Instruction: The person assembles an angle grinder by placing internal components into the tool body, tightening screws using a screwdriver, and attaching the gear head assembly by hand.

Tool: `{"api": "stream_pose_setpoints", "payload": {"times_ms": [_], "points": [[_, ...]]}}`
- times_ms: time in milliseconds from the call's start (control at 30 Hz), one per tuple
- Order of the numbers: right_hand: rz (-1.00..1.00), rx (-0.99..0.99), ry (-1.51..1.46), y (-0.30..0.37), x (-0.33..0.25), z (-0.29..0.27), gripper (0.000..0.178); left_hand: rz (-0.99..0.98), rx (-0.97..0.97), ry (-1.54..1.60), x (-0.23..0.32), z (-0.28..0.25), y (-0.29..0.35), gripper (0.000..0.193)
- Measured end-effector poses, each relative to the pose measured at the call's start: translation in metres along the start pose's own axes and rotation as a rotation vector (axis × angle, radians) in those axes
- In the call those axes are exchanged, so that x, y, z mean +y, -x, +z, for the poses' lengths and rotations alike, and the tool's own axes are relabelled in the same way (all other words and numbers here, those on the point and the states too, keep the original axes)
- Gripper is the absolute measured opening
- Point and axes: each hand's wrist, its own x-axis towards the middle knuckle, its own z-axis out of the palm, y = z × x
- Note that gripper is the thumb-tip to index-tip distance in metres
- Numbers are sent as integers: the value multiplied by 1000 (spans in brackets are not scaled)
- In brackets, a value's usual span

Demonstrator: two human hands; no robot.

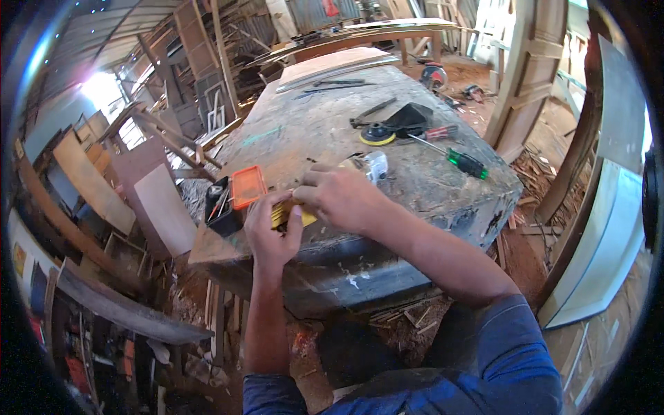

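At the near edge of a worn workbench (429, 190), both my hands are brought together around a small yellow object (279, 216). Its kind is hard to make out, since my fingers cover most of it. My left hand (271, 232) grips it from the left, with the thumb up against it. The fingers of my right hand (340, 198) pinch at its upper side. Just left of them stands a black box (226, 220) holding thin items, beside an orange plastic lid or tray (247, 185). Past my right knuckles lies a clear plastic item (375, 167).
A green-handled screwdriver (467, 163), a yellow-rimmed black disc (377, 134) and a red-handled tool (441, 132) lie on the bench's right side. Flat boards (335, 63) rest at its far end. A wooden door frame (529, 83) stands to the right; planks and panels (93, 180) lean at left.
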Motion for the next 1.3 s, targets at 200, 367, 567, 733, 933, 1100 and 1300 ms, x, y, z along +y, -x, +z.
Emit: {"api": "stream_pose_setpoints", "payload": {"times_ms": [200, 367, 567, 733, 933, 1100, 1300], "points": [[-19, 128, 54, 17, 3, 18, 32, 1, -47, -46, 2, 7, -9, 18], [-32, 280, 9, 17, -4, 33, 18, -53, -29, -57, 2, 3, -7, 18], [-17, 394, -59, 23, 2, 42, 19, -186, -158, -64, 16, -6, -18, 17], [21, 428, -295, 23, 5, 36, 22, -276, -87, -59, 33, 6, -17, 13], [-3, 439, -260, 22, 5, 38, 21, -325, -28, 36, 26, 8, -14, 12], [13, 447, -249, 24, 4, 42, 21, -454, -130, 165, 14, 3, -18, 9], [41, 434, -278, 21, 3, 38, 19, -466, -139, 162, 16, 2, -20, 11]]}}
